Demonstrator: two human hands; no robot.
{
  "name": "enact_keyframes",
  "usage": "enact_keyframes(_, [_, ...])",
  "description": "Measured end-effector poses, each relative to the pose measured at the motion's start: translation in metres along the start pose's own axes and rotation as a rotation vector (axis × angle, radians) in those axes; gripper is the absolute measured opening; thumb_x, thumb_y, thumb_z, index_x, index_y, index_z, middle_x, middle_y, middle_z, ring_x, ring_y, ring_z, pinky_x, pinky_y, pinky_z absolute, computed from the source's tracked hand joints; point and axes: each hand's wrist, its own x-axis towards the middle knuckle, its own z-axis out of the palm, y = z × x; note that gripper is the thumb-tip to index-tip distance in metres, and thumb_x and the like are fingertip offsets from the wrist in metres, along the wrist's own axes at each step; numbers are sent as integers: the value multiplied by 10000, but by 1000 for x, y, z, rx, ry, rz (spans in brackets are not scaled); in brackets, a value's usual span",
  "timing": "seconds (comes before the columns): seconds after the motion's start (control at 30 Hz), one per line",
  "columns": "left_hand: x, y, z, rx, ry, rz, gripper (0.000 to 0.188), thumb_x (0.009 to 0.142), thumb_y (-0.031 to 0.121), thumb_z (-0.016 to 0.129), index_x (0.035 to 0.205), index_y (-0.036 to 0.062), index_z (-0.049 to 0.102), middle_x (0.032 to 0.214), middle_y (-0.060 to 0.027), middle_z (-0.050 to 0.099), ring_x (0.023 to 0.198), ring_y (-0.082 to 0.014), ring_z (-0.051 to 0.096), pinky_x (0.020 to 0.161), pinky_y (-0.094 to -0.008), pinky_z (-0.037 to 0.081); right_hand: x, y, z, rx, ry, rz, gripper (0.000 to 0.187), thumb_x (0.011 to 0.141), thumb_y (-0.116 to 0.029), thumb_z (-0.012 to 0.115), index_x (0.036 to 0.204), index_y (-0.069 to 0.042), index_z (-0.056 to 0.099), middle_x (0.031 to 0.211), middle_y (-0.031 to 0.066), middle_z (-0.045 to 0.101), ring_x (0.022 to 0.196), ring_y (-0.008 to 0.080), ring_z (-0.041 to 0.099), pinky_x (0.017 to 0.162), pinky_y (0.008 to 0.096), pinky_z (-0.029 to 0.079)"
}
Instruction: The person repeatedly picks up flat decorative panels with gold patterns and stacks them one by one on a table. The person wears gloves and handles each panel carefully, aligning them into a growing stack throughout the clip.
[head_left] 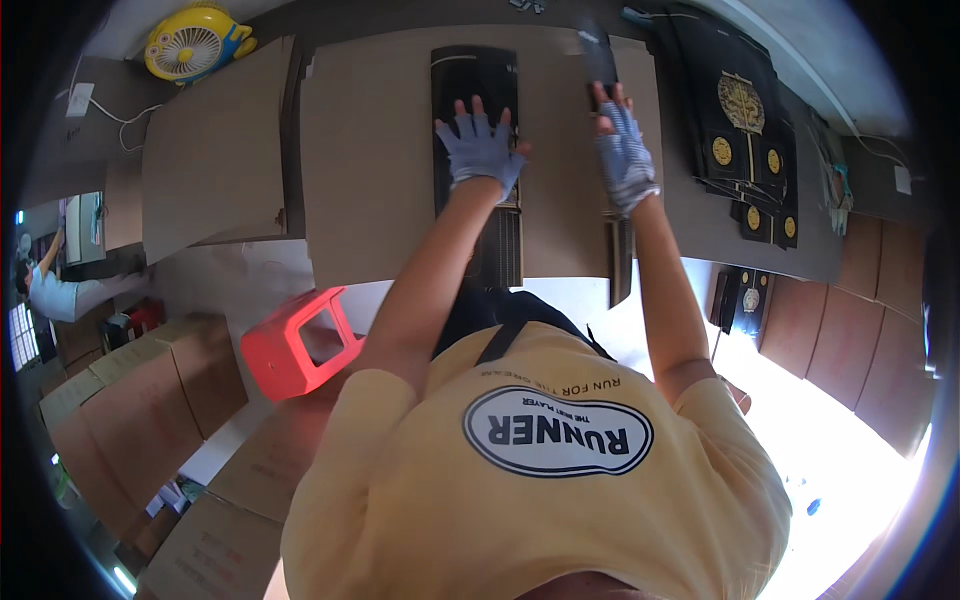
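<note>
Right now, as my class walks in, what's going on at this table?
A person in fingerless gloves works at a worktop covered with brown cardboard. The left hand lies flat, fingers spread, on a long black panel. The right hand is on a narrower black piece to its right; whether it grips it is unclear. Farther right lies a pile of black sheets with gold designs.

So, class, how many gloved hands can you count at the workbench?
2: the left hand, fingers spread on a black panel; the right hand, at a narrower black piece. Neither is hidden.
</note>
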Motion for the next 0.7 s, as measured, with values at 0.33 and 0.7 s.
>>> enact_keyframes(0.33, [35, -12, 18, 45, 112, -146, 525, 946, 539, 414, 1447, 381, 404, 1585, -180, 194, 1425, -439, 200, 1055, -604, 243, 21, -20, 22, -432, 22, 53, 554, 879, -505, 540, 1409, -357, 471, 1544, 112, 317, 1406, 393, 289, 1081, 599, 267])
enact_keyframes(0.7, [35, -3, 51, 99, 270, -157, 480, 959, 488, 418, 1432, 403, 414, 1559, -172, 277, 1376, -474, 283, 1044, -573, 269, 1, 9, 92, -685, 3, -10, 605, 887, -582, 487, 1446, -363, 407, 1579, 101, 241, 1458, 406, 151, 1051, 762, 102])
